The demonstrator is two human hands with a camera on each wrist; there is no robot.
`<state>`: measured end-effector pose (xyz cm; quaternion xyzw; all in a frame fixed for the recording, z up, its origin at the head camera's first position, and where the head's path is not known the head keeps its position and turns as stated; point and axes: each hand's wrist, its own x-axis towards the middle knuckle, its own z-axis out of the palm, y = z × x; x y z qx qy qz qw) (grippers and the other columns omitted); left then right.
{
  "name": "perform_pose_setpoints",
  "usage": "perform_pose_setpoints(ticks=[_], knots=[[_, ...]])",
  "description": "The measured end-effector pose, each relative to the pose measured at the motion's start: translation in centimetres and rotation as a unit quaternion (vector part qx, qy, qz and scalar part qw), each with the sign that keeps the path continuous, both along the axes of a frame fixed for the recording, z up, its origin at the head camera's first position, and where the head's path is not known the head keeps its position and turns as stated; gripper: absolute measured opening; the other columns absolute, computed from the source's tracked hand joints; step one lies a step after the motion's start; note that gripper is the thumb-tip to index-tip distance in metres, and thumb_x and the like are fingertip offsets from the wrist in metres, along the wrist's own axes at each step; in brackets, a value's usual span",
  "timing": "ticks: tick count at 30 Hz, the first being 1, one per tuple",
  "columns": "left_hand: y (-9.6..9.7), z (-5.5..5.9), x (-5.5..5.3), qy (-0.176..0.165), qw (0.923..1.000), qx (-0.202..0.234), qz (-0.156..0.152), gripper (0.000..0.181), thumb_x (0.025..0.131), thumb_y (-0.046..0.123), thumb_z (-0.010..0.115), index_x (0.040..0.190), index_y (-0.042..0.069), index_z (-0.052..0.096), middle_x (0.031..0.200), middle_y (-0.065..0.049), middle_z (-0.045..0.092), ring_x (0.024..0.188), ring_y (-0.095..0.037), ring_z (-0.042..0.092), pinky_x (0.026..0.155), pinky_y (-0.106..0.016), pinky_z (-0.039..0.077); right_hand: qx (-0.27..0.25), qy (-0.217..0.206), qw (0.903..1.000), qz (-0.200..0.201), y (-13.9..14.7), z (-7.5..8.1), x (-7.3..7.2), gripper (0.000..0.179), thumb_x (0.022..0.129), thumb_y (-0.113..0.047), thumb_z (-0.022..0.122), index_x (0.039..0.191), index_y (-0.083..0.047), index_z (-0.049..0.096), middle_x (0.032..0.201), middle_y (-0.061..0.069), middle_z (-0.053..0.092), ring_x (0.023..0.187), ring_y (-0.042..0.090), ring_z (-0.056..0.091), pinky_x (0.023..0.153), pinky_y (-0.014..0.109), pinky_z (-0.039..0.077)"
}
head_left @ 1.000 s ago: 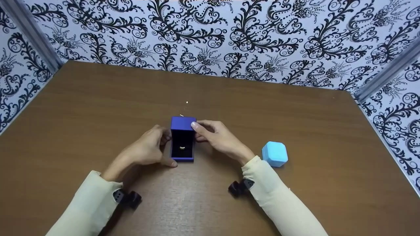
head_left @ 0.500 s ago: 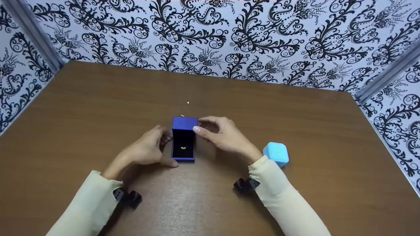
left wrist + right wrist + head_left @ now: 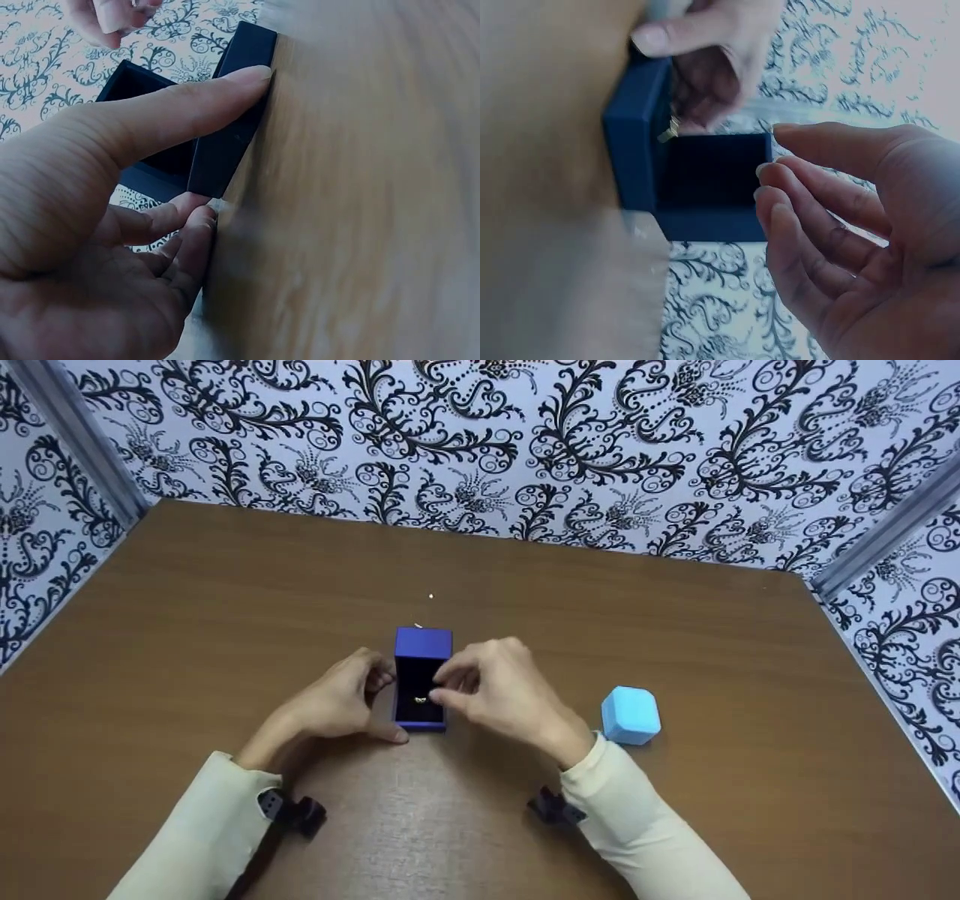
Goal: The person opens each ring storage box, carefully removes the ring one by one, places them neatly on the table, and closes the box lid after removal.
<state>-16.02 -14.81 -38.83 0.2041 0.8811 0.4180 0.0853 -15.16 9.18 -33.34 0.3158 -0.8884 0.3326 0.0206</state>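
Note:
A blue ring box [image 3: 424, 643] stands with its lid raised on the wooden table, its dark inside facing me. In its base sits a gold ring [image 3: 420, 700], which also shows in the right wrist view as a small gold ring [image 3: 669, 130]. My left hand [image 3: 337, 701] holds the box's base [image 3: 225, 154], thumb along the front and fingers by the left side. Just in front of the box's opening is my right hand [image 3: 499, 694], its thumb and fingers bent and apart, with nothing between them; the thumb tip is close to the ring.
A light blue rounded box [image 3: 631, 715] rests on the table [image 3: 675, 607], right of my right hand. Small white specks [image 3: 430, 596] lie behind the ring box. Patterned walls [image 3: 465, 450] bound the table at the back and sides.
My right hand has left the lid's right edge and come down and left to the front of the open box. The left hand keeps its hold.

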Motion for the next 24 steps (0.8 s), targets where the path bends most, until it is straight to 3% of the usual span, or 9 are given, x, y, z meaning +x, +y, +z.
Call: perform_pose_setpoints(ticks=[11, 19, 24], knots=[[0.1, -0.4, -0.2, -0.012, 0.9999, 0.005, 0.006, 0.074, 0.059, 0.025, 0.1, 0.112, -0.003, 0.058, 0.105, -0.011, 0.056, 0.101, -0.027, 0.055, 0.093, -0.043, 0.046, 0.028, 0.0, 0.9996, 0.004, -1.1, -2.3, 0.0, 0.009, 0.087, -0.014, 0.08, 0.093, -0.009, 0.082, 0.086, -0.002, 0.077, 0.074, 0.007, 0.068, 0.066, 0.027, 0.054], [0.0, -0.3, -0.2, -0.013, 0.9996, 0.026, 0.004, 0.074, 0.058, 0.023, 0.1, 0.111, -0.004, 0.057, 0.105, -0.011, 0.055, 0.101, -0.027, 0.053, 0.092, -0.043, 0.045, 0.057, 0.012, 0.9983, 0.008, -1.6, -2.4, -0.4, 0.009, 0.09, -0.012, 0.077, 0.095, -0.007, 0.082, 0.091, 0.0, 0.077, 0.075, 0.009, 0.066, 0.068, 0.028, 0.055], [-0.1, -0.3, -0.2, -0.014, 0.9995, 0.028, -0.001, 0.073, 0.059, 0.023, 0.1, 0.111, -0.004, 0.056, 0.104, -0.011, 0.054, 0.1, -0.027, 0.053, 0.091, -0.043, 0.045, 0.081, 0.029, 0.9962, 0.012, -2.1, -2.4, -0.3, 0.009, 0.089, -0.008, 0.075, 0.093, -0.008, 0.082, 0.084, -0.002, 0.076, 0.068, 0.008, 0.06, 0.063, 0.028, 0.053]])
